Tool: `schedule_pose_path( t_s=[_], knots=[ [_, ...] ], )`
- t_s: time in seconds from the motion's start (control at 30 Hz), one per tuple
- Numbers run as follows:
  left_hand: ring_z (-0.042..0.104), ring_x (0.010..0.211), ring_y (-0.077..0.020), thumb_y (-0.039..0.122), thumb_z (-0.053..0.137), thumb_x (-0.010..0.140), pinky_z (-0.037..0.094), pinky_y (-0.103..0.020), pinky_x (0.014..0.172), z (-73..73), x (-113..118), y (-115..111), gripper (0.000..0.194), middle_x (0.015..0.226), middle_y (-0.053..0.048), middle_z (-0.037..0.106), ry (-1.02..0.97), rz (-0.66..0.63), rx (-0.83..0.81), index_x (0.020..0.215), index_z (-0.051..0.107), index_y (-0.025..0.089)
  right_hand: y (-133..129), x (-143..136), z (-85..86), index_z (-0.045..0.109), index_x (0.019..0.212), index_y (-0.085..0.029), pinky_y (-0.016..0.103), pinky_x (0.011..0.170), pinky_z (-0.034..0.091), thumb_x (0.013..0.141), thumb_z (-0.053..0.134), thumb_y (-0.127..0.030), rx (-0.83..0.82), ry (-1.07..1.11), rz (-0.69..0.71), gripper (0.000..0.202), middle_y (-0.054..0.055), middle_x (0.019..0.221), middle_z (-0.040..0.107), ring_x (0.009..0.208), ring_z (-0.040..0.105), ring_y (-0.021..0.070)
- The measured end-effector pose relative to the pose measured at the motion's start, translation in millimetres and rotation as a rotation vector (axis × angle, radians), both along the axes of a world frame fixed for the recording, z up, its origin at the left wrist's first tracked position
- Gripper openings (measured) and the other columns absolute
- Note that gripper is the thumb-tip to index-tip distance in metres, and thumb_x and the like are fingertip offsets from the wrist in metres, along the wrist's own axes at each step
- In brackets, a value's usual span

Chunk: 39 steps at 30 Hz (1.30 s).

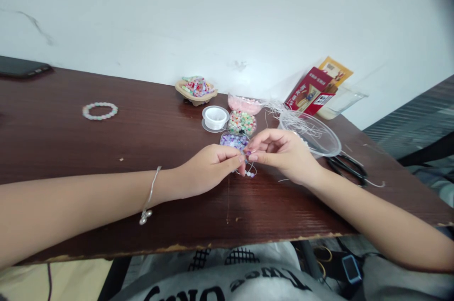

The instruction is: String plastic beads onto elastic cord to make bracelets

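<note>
Just above the front part of the table, my left hand (207,171) and my right hand (285,154) meet fingertip to fingertip. A thin beading string carrying a few pale beads (250,174) loops down below the fingers. My left hand is closed in a pinch on this string. Between the thumb and index finger of my right hand sits a small purple bead (248,153). Right behind the fingertips is a clear box of purple beads (234,140), partly covered by the hands. Whether the string passes through the purple bead is too small to tell.
Behind the hands are multicoloured beads (242,122), pink beads (244,103), a white spool (214,118) and a bowl (196,99) of colourful strands. A clear lid (329,142), black scissors (347,168) and a red box (308,90) stand right. A bead bracelet (100,117) lies left.
</note>
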<state>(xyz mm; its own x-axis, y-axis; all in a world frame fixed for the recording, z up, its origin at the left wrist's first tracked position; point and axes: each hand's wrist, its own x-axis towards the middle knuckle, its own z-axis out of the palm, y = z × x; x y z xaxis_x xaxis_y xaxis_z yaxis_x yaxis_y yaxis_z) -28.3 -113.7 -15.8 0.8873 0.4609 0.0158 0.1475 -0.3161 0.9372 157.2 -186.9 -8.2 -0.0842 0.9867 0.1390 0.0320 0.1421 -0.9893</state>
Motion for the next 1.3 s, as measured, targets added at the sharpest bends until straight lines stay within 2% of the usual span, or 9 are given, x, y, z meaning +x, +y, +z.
schedule_pose_path(
  t_s=[0.27,0.43,0.57,0.63,0.73,0.8,0.97,1.1,1.3],
  knots=[
    [0.061,0.071,-0.0117,0.034,0.051,0.088,0.052,-0.026,0.067,-12.2,5,3,0.027,0.081,-0.003,0.063,-0.111,-0.084,-0.31,0.102,0.059,0.012,-6,-4,7.4,0.068,0.079,-0.018,0.024,0.066,0.052,0.075,0.071,-0.018,0.264,-0.396,-0.149,0.005,0.001,0.075,0.07,0.07,0.064,0.0119],
    [0.065,0.086,-0.0147,0.03,0.059,0.085,0.052,-0.032,0.085,-15.0,7,6,0.022,0.087,-0.006,0.068,-0.233,-0.017,-0.467,0.096,0.063,0.01,-1,-9,16.1,0.068,0.08,-0.017,0.027,0.069,0.05,0.078,0.067,-0.022,0.348,-0.602,-0.158,0.005,0.002,0.077,0.069,0.071,0.062,0.014],
    [0.065,0.083,-0.0131,0.031,0.062,0.084,0.05,-0.031,0.087,-14.8,5,7,0.021,0.087,-0.006,0.069,-0.268,0.064,-0.446,0.086,0.064,0.011,-1,9,43.7,0.067,0.099,-0.02,0.031,0.074,0.048,0.081,0.064,-0.028,0.409,-0.941,-0.142,0.02,0.006,0.096,0.069,0.081,0.062,0.0186],
    [0.065,0.083,-0.0128,0.032,0.061,0.084,0.05,-0.03,0.088,-14.5,4,6,0.021,0.089,-0.005,0.069,-0.303,0.093,-0.417,0.086,0.063,0.012,0,34,58.5,0.065,0.105,-0.021,0.035,0.075,0.045,0.08,0.062,-0.029,0.351,-1.227,-0.176,0.026,0.008,0.1,0.067,0.084,0.061,0.0227],
    [0.065,0.082,-0.0138,0.034,0.056,0.087,0.05,-0.031,0.085,-13.3,3,5,0.021,0.087,-0.004,0.067,-0.382,0.114,-0.426,0.084,0.059,0.013,4,79,66.6,0.068,0.084,-0.02,0.032,0.058,0.04,0.076,0.061,-0.023,-0.062,-1.556,-0.263,0.011,0.006,0.071,0.065,0.059,0.056,0.0192],
    [0.063,0.077,-0.0127,0.032,0.053,0.089,0.05,-0.029,0.079,-12.5,3,5,0.019,0.08,-0.001,0.063,-0.435,0.127,-0.459,0.082,0.055,0.014,8,102,60.6,0.066,0.078,-0.02,0.03,0.056,0.038,0.073,0.061,-0.02,-0.288,-1.576,-0.089,0.008,0.005,0.069,0.064,0.057,0.054,0.0171],
    [0.041,0.052,-0.0056,0.026,0.049,0.091,0.036,-0.02,0.054,-13.7,3,6,0.014,0.057,0.007,0.039,-0.485,0.177,-0.474,0.08,0.049,0.017,16,112,39.6,0.06,0.068,-0.019,0.024,0.055,0.039,0.071,0.052,-0.01,-0.33,-1.471,0.111,0.012,0.001,0.067,0.061,0.06,0.053,0.0133],
    [0.026,0.047,-0.0056,0.033,0.049,0.09,0.022,-0.02,0.048,-13.8,1,6,0.018,0.054,0.008,0.03,-0.303,0.155,-0.363,0.082,0.053,0.017,13,101,44.7,0.059,0.068,-0.019,0.024,0.054,0.037,0.07,0.052,-0.01,-0.271,-1.484,0.083,0.012,0.0,0.063,0.059,0.057,0.051,0.0128],
    [0.027,0.047,-0.0071,0.036,0.051,0.087,0.024,-0.022,0.049,-6.3,0,3,0.023,0.05,0.008,0.036,-0.095,0.096,-0.135,0.081,0.06,0.016,4,94,51.7,0.062,0.076,-0.018,0.026,0.06,0.04,0.073,0.055,-0.016,-0.156,-1.475,-0.082,0.007,0.002,0.073,0.064,0.064,0.056,0.0145]
  ],
)
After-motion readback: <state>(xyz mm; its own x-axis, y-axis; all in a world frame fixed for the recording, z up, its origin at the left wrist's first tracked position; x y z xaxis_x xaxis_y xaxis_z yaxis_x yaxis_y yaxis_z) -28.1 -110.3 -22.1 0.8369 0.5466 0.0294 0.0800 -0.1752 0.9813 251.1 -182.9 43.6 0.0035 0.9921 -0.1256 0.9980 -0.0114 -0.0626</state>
